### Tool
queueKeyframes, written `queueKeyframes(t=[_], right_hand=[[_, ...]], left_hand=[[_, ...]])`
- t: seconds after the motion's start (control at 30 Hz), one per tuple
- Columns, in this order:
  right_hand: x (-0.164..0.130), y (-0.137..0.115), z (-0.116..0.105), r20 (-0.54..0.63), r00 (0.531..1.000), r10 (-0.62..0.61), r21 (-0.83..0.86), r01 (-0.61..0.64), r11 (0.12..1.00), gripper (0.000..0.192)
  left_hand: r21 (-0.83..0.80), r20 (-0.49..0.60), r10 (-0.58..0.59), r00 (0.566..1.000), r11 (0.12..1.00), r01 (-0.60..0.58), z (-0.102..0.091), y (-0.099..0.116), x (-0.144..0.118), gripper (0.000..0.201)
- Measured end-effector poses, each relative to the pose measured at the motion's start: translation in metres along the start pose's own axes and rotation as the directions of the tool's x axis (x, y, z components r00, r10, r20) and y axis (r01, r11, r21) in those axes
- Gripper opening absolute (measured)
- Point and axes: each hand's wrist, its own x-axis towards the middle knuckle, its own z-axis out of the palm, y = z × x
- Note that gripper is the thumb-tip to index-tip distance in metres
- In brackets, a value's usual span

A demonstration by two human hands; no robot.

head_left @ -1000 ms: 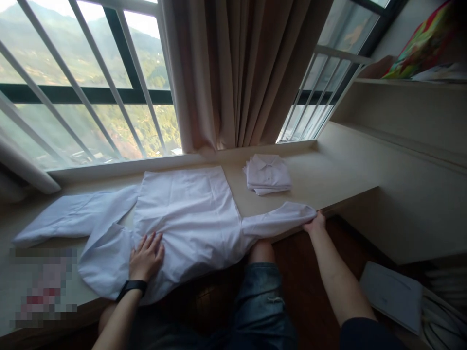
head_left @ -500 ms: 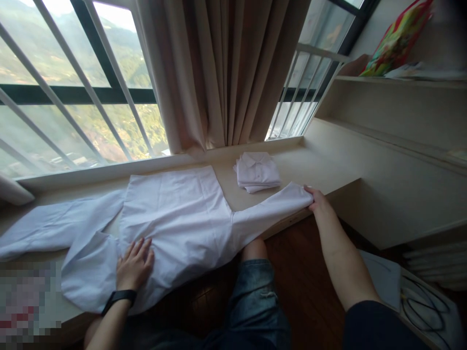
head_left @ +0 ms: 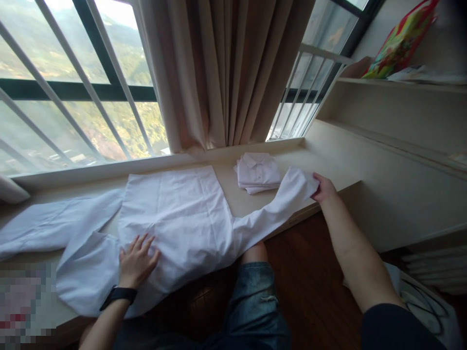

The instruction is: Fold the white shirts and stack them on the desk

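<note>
A white shirt [head_left: 178, 218] lies spread over the window ledge, its near edge hanging over the front. My left hand [head_left: 137, 261], with a dark band on the wrist, rests on the cloth with fingers spread. Out at the right, my right hand [head_left: 323, 188] pinches the end of a sleeve [head_left: 268, 214] and holds it raised, so the sleeve curves up from the shirt. Behind that sleeve sits a folded white shirt [head_left: 258, 171], collar upward. Another long piece of white cloth [head_left: 51, 221] stretches off to the left; whether it belongs to the same shirt I cannot tell.
The ledge [head_left: 306, 158] ends at a corner on the right. A beige curtain [head_left: 226, 73] and barred windows stand behind it. Shelves [head_left: 397, 109] hold a colourful bag [head_left: 401, 43]. My knee [head_left: 255, 253] touches the ledge's front. Cables [head_left: 426, 306] lie at lower right.
My right hand has moved up and right with the sleeve end, lifting it off the ledge into a curve. My left hand has shifted slightly right, its fingers more spread.
</note>
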Motion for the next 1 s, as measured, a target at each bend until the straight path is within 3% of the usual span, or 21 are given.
queueKeyframes(t=[0.1, 0.23, 0.33, 0.47, 0.57, 0.67, 0.77, 0.83, 0.9, 1.0], right_hand=[[-0.002, -0.016, 0.038, 0.065, 0.997, 0.036, 0.081, -0.041, 0.996, 0.028], [-0.011, -0.041, 0.076, 0.175, 0.983, -0.048, 0.186, 0.014, 0.982, 0.03], [-0.014, -0.055, 0.085, 0.153, 0.986, -0.067, 0.285, 0.021, 0.958, 0.03], [-0.023, -0.07, 0.088, 0.106, 0.994, 0.008, 0.49, -0.06, 0.87, 0.038], [-0.044, -0.075, 0.104, 0.113, 0.994, -0.014, 0.354, -0.027, 0.935, 0.032], [-0.076, -0.068, 0.143, 0.273, 0.96, -0.062, 0.069, 0.045, 0.997, 0.019], [-0.109, -0.047, 0.207, 0.482, 0.876, -0.019, -0.1, 0.077, 0.992, 0.024], [-0.127, -0.019, 0.26, 0.567, 0.822, 0.058, -0.153, 0.035, 0.988, 0.029], [-0.139, 0.024, 0.316, 0.614, 0.776, 0.145, -0.195, -0.029, 0.98, 0.034], [-0.146, 0.112, 0.397, 0.613, 0.749, 0.253, -0.3, -0.076, 0.951, 0.041]], left_hand=[[0.032, -0.006, 0.021, 1.0, 0.999, -0.021, -0.009, 0.022, 0.02, 0.051], [-0.069, 0.09, 0.124, 0.988, 0.991, -0.118, -0.007, 0.041, 0.068, 0.053], [-0.142, 0.141, 0.202, 0.969, 0.973, -0.183, 0.009, 0.047, 0.106, 0.055], [-0.17, 0.262, 0.115, 0.958, 0.983, -0.071, 0.036, 0.052, 0.132, 0.058], [-0.177, 0.212, 0.094, 0.973, 0.983, -0.056, 0.047, 0.054, 0.129, 0.058], [-0.187, 0.128, 0.056, 0.99, 0.982, -0.031, 0.048, 0.055, 0.121, 0.056], [-0.18, 0.092, -0.056, 0.994, 0.981, 0.072, 0.044, 0.055, 0.117, 0.056], [-0.178, 0.096, -0.11, 0.989, 0.976, 0.126, 0.043, 0.054, 0.116, 0.057], [-0.195, 0.095, -0.117, 0.989, 0.972, 0.134, 0.043, 0.053, 0.116, 0.057], [-0.232, 0.074, -0.102, 0.992, 0.966, 0.117, 0.045, 0.051, 0.117, 0.057]])
